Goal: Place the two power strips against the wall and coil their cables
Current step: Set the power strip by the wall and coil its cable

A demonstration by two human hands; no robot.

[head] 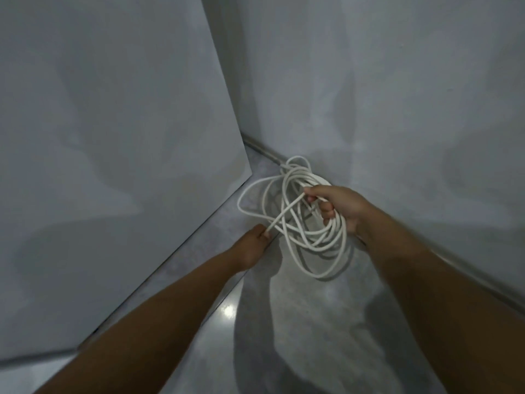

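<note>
A white cable (pixel 309 240) hangs in several loose loops above the floor, close to the right wall. My right hand (pixel 338 207) grips the top of the bundle, fingers curled round several strands. One strand runs down and left from there to my left hand (pixel 254 245), which pinches it between thumb and fingers. No power strip body shows in this view.
A grey panel or door (pixel 113 166) stands at the left, its bottom edge near my left hand. The grey right wall (pixel 397 109) meets the glossy floor (pixel 298 322) along a baseboard. The corner lies behind the loops.
</note>
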